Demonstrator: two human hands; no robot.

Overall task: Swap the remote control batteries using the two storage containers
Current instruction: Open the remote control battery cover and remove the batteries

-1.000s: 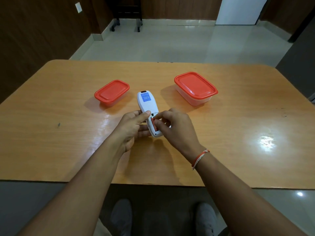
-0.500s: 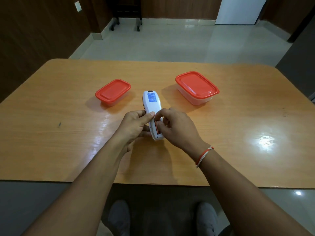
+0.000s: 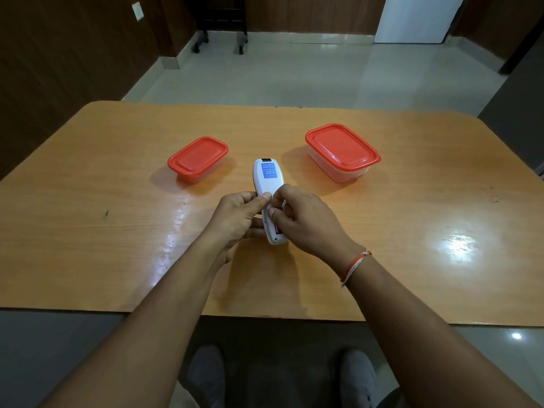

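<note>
- Over the last second the white remote control (image 3: 266, 184) had swung from leaning left to pointing almost straight away from the person, and had rolled partly onto its side.
- The right hand (image 3: 306, 222) had moved from picking at the open battery bay to covering most of it; only a sliver of red-orange still showed near the remote's near end.
- This suggests a battery was being worked loose, not yet lifted out.
- The left hand (image 3: 238, 219) was closed around the remote's lower half, its thumb pressed on the back.
- The right hand's fingers were curled and pinched at the bay; whether they gripped a battery could not be told.
- The remote was held back-up above the wooden table (image 3: 117, 231), a blue label near its far end.
- It sat between the small container (image 3: 197, 158) and the large container (image 3: 343, 150), both with red lids shut.
</note>
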